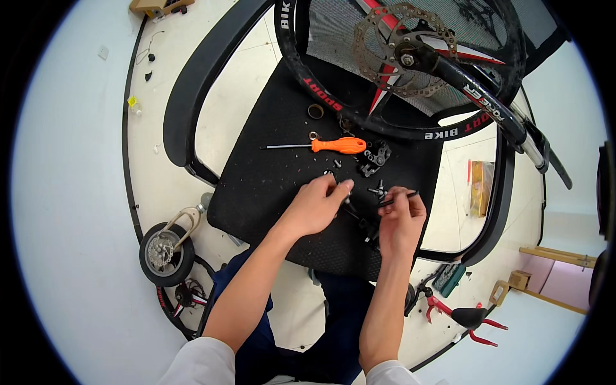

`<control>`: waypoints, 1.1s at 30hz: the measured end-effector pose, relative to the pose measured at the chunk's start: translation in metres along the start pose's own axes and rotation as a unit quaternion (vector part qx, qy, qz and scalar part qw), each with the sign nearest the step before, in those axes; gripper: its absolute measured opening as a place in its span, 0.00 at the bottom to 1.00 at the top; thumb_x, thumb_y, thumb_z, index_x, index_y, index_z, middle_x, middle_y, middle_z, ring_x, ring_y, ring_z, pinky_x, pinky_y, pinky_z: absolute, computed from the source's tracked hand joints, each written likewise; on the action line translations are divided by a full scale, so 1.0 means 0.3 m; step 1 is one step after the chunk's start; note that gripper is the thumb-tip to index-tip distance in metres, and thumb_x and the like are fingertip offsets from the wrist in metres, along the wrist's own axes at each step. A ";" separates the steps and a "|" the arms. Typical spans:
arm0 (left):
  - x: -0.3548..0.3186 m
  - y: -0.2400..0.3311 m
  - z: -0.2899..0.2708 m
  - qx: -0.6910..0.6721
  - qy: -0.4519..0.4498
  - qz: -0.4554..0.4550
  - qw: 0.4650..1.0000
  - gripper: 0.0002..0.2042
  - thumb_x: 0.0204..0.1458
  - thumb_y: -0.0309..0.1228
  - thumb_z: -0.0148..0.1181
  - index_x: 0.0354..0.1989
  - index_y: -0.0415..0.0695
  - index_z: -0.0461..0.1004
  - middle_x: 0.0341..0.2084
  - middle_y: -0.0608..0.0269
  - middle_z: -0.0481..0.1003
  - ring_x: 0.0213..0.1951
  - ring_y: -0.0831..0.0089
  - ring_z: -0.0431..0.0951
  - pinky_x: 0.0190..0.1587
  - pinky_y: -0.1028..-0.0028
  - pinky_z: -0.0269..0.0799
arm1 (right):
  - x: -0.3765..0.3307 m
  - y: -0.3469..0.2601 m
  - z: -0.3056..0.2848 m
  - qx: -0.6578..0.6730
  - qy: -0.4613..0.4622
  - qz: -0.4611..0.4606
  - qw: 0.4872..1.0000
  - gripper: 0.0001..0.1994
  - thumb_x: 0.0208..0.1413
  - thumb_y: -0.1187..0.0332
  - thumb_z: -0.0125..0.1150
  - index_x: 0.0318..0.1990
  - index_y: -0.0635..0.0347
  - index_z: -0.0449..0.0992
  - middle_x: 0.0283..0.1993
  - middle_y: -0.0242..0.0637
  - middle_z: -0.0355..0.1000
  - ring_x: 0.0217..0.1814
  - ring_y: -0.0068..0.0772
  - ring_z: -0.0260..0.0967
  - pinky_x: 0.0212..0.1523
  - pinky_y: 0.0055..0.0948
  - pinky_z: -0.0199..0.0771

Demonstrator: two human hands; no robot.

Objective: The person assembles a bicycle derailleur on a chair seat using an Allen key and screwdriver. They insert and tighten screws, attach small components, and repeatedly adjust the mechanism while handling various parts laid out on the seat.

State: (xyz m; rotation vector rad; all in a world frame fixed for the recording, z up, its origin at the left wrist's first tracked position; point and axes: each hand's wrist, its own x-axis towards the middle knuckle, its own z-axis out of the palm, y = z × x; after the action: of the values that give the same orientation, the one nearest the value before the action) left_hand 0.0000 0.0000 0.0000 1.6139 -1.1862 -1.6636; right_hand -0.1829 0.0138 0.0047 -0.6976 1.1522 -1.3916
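Observation:
My left hand (316, 206) is over the black chair seat (256, 186), thumb and fingers pinched on a small piece I cannot make out. My right hand (402, 224), to its right, grips a thin black rod (405, 197), possibly a hex key. Several small bolts (379, 189) lie between and just beyond the hands. Below them, a black part (368, 230) sits partly hidden by my right hand. Farther up the seat are a black brake caliper (377, 158) and an orange-handled screwdriver (340, 145) pointing left.
A bicycle wheel (333, 102) with a disc rotor (366, 48) and fork (475, 90) leans across the chair's far side. Armrests (186, 96) flank the seat. A metal ring (315, 111) lies near the rim. On the floor are a small wheel (168, 253) and a red frame part (443, 307).

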 end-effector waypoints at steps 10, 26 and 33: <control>-0.008 0.043 -0.034 -0.351 0.054 0.016 0.935 0.18 0.64 0.49 0.46 0.34 0.45 0.66 0.18 0.66 0.68 0.13 0.82 0.65 0.13 0.80 0.59 | -0.053 0.037 0.127 -0.187 -0.128 -0.021 0.974 0.06 0.55 0.78 0.63 0.38 0.68 0.73 0.34 0.33 0.74 0.37 0.20 0.73 0.42 0.20 0.75; -0.022 0.055 -0.026 -0.352 -0.022 -0.058 0.934 0.17 0.61 0.49 0.53 0.30 0.48 0.67 0.16 0.68 0.67 0.12 0.82 0.64 0.12 0.80 0.54 | -0.041 0.018 0.114 -0.344 -0.061 -0.180 0.920 0.05 0.55 0.76 0.64 0.35 0.69 0.76 0.24 0.33 0.67 0.26 0.19 0.65 0.29 0.18 0.65; -0.014 0.058 -0.040 -0.451 0.042 -0.016 0.892 0.17 0.60 0.48 0.54 0.31 0.48 0.64 0.17 0.67 0.67 0.13 0.82 0.65 0.13 0.79 0.58 | -0.029 0.014 0.073 -0.218 -0.077 -0.129 0.964 0.06 0.62 0.73 0.56 0.35 0.68 0.74 0.26 0.32 0.69 0.24 0.18 0.64 0.25 0.18 0.62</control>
State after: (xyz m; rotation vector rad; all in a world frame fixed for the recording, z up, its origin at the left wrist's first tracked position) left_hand 0.0088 -0.0072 0.0182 1.0717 -0.2244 -1.7451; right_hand -0.1599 0.0174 0.0101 -1.2851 1.2896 -1.2764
